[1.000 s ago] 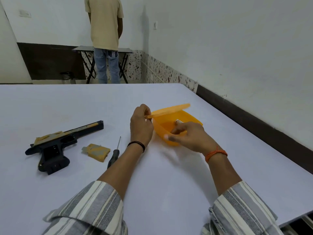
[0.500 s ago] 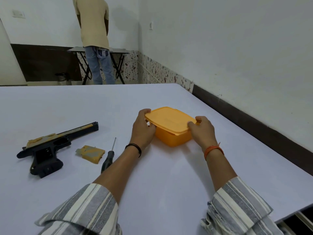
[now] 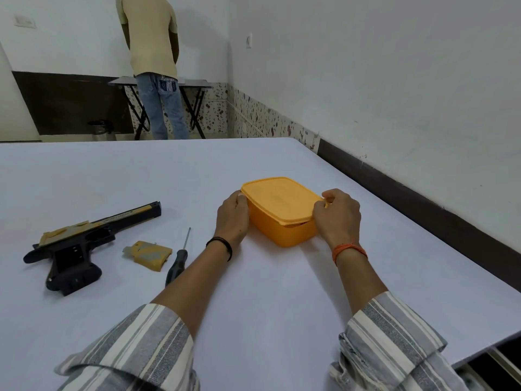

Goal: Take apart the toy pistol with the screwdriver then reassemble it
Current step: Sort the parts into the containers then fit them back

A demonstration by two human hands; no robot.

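An orange plastic box point(image 3: 284, 230) with its lid point(image 3: 279, 198) on top sits mid-table. My left hand point(image 3: 232, 218) holds the box's left end. My right hand point(image 3: 337, 217) pinches the lid's right edge, where the lid sits slightly raised over the rim. The black and tan toy pistol point(image 3: 81, 244) lies on its side at the left. A loose tan pistol part point(image 3: 148, 255) lies beside it, and the black-handled screwdriver point(image 3: 177, 263) lies just right of that part, its tip pointing away from me.
The white table point(image 3: 253, 292) ends at a dark wall skirting on the right and a near-right corner point(image 3: 462, 362). Beyond the far edge a person point(image 3: 152, 63) stands facing away at a small folding table point(image 3: 158, 83).
A second ago the lid was held open and my right hand was in the box. The lid has come down onto the box, and both hands now sit at its ends.
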